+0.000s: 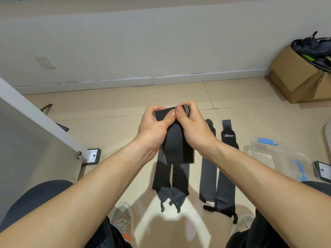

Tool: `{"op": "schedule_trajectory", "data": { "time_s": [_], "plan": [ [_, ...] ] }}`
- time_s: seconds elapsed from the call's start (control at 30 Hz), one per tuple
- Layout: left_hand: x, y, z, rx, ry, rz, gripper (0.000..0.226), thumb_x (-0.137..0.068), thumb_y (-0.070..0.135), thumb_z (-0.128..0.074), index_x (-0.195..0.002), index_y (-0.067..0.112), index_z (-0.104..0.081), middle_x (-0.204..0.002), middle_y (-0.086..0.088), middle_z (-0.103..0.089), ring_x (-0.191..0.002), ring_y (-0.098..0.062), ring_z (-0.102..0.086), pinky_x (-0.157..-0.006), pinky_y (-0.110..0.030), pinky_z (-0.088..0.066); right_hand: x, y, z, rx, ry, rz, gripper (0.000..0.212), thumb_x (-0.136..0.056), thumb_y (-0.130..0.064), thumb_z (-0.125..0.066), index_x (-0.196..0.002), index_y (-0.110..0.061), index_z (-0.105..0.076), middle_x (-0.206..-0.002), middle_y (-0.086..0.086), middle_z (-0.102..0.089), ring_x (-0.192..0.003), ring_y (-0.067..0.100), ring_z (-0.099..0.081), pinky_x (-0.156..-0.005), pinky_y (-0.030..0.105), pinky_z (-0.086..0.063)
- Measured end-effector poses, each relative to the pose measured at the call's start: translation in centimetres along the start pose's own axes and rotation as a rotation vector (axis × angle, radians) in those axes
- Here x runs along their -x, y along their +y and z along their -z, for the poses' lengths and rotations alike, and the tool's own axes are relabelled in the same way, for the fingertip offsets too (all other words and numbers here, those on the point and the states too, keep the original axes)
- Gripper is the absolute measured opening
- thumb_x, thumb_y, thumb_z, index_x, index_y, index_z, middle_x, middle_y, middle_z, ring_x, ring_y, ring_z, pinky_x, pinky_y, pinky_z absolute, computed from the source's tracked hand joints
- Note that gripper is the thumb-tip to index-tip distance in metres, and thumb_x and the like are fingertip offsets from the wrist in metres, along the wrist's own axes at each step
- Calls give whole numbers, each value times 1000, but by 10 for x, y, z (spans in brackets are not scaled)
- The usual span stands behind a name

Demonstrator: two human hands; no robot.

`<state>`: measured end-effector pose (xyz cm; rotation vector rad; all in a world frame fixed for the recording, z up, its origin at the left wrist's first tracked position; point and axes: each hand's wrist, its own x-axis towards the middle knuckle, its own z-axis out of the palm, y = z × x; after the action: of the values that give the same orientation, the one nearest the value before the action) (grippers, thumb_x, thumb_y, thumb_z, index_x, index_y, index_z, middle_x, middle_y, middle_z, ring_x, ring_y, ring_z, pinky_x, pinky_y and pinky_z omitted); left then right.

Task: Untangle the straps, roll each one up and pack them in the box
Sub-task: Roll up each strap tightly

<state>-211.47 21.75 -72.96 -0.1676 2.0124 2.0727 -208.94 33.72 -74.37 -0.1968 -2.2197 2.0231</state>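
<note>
Black webbing up at centre frame: held strap [176,140] gripped at its top end by both hands, lower length hanging flat toward the floor. Left hand [155,124] curled round the left side of that top end, thumb pressed onto the near face. Right hand [192,126] curled round the right side, thumb down on the fabric as well, the two thumb tips nearly touching. Grey stripe showing along the strap's edge up by the right fingers. Top end bunched between the fists; rolled or merely folded, impossible to tell. Down on the beige tiled floor [107,126], right beneath, two dark straps [161,178] laid side by side, running away from the body, thin loops at the near ends crossing. Just to the right, a second pair: plain grey strap [207,167] and, touching it, logo strap [226,167] with white lettering near its far end. Further right again, clear plastic box [279,154] with blue clips, sitting on the floor, well apart from the held strap. Far right against the wall, cardboard carton [293,74] stuffed with dark gear. Grey sneakers [122,217] planted at the bottom edge, either side of the straps. White panel [35,119] slanting in from the left.
</note>
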Motion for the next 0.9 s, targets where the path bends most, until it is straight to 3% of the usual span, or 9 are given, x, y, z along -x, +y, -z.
{"op": "schedule_trajectory", "data": {
  "time_s": [0.07,0.17,0.23,0.43,0.53,0.63,0.7,0.8,0.9],
  "plan": [
    [1,3,0,17,-52,53,35,-95,32,-71,-120,9,-62,-109,-14,-74,-98,-28,-73,-92,-44,-59,-2,-1,2,-4,2,12,11,-107,-36,-49,-103,-26,-51,-90,-10,-62,-86,7,-60,-81,27,-49],
    [5,12,1,75,-156,187,43,-102,45,-55,-115,6,-70,-105,-14,-77,-92,-28,-75,-87,-41,-58,-2,-4,7,56,3,63,7,-108,-26,-49,-110,-20,-51,-90,-9,-57,-80,0,-54,-75,15,-44],
    [4,14,3,62,-177,207,49,-102,50,-54,-113,6,-71,-105,-16,-77,-90,-29,-75,-86,-41,-58,-1,-6,8,79,-22,96,8,-108,-22,-50,-114,-18,-51,-91,-9,-57,-81,0,-53,-78,16,-43],
    [5,15,6,151,-139,126,33,-98,26,-67,-123,7,-59,-104,-13,-72,-81,-23,-72,-68,-35,-61,3,-7,6,9,-30,120,16,-106,-14,-53,-119,-23,-52,-98,-6,-61,-89,5,-58,-84,25,-49],
    [4,12,6,146,-127,80,24,-98,19,-67,-119,12,-57,-94,-8,-69,-72,-20,-69,-63,-32,-59,5,-2,0,-35,6,60,22,-104,-26,-55,-118,-42,-51,-100,-6,-65,-95,14,-64,-91,39,-54],
    [1,5,6,63,-90,8,18,-96,16,-70,-107,21,-56,-94,-9,-67,-73,-23,-67,-69,-37,-56,4,-3,-3,-69,4,-77,31,-87,-48,-54,-116,-54,-48,-116,0,-67,-113,24,-64,-101,51,-52],
    [0,0,6,-10,-85,-65,20,-96,13,-70,-102,26,-55,-92,-11,-67,-74,-24,-67,-72,-41,-56,1,-5,-2,-83,16,-136,39,-81,-53,-52,-119,-49,-49,-117,1,-67,-113,24,-65,-102,52,-51],
    [1,-3,4,-124,-121,-163,25,-96,11,-70,-103,28,-53,-90,-14,-69,-74,-24,-67,-71,-45,-58,-1,-4,0,-103,66,-164,35,-91,-63,-52,-112,-35,-53,-111,-2,-69,-106,18,-68,-99,45,-54],
    [0,-2,4,-112,-166,-152,26,-96,7,-69,-108,23,-52,-83,-7,-70,-71,-21,-66,-68,-40,-55,-2,-2,0,-121,101,-108,23,-102,-49,-55,-105,-26,-54,-103,-1,-69,-101,18,-69,-95,46,-56]
  ]
}}
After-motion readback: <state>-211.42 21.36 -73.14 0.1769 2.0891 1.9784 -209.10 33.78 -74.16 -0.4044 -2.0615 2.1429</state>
